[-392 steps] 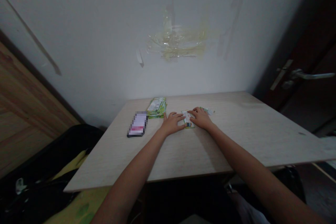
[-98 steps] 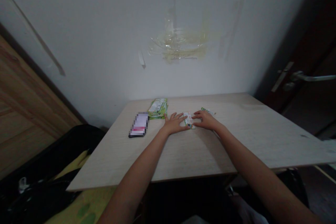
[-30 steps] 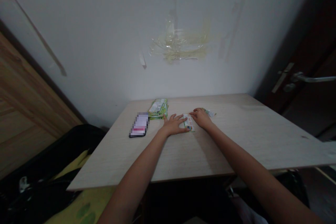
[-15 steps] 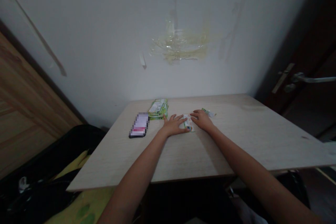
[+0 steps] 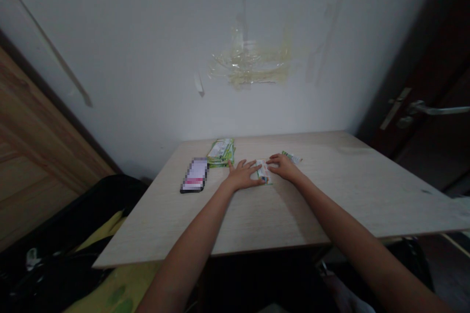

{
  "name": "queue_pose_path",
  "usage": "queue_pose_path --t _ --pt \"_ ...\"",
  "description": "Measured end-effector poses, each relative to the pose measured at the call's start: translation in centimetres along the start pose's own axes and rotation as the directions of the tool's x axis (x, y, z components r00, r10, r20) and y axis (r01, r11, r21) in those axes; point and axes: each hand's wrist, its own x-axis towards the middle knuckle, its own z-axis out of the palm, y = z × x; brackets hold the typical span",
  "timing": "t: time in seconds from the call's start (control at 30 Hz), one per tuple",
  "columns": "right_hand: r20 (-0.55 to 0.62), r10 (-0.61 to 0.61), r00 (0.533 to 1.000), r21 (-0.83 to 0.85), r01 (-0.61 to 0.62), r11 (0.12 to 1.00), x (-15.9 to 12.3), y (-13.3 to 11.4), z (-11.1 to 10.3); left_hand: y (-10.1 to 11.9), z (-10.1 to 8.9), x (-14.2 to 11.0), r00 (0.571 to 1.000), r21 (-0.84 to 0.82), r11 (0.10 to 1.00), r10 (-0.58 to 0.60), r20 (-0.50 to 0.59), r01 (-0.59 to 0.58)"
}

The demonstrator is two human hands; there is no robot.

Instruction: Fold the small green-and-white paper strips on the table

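A small flat printed sheet or packet [image 5: 263, 172], white with green and orange print, lies on the table between my two hands. Spread fingers of my left hand [image 5: 243, 175] rest on its left side, with the thumb at its near edge. My right hand [image 5: 284, 166] is at the sheet's upper right, fingers loosely extended and their tips touching its right edge or just beside it. Partly hidden behind that hand is a green-and-white packet [image 5: 293, 157]. To the left, close to my left fingers, lies a pile of green-and-white packets [image 5: 221, 151].
A phone [image 5: 195, 175] with its screen lit and blurred lies left of the pile. The pale wooden table [image 5: 352, 190] meets a wall [image 5: 147, 58] with tape remnants [image 5: 253, 71]. At the right is a dark door with a metal handle [image 5: 436, 109].
My right hand has shifted very slightly to the right along the sheet's edge. The left hand, the sheet, the pile and the phone have stayed in place.
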Motion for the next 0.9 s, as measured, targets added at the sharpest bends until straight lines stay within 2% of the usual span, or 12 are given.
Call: queue_pose_path --t 0.53,0.9 --pt "0.161 0.007 0.987 -0.021 -0.004 1.000 -0.6 0.2 -1.0 -0.3 0.3 0.1 1.000 0.004 1.000 0.003 0.001 -0.003" --pt "0.364 0.086 0.927 -0.086 -0.058 0.995 -1.3 -1.4 -2.8 -0.4 0.4 0.2 1.000 -0.021 1.000 0.008 -0.014 -0.008"
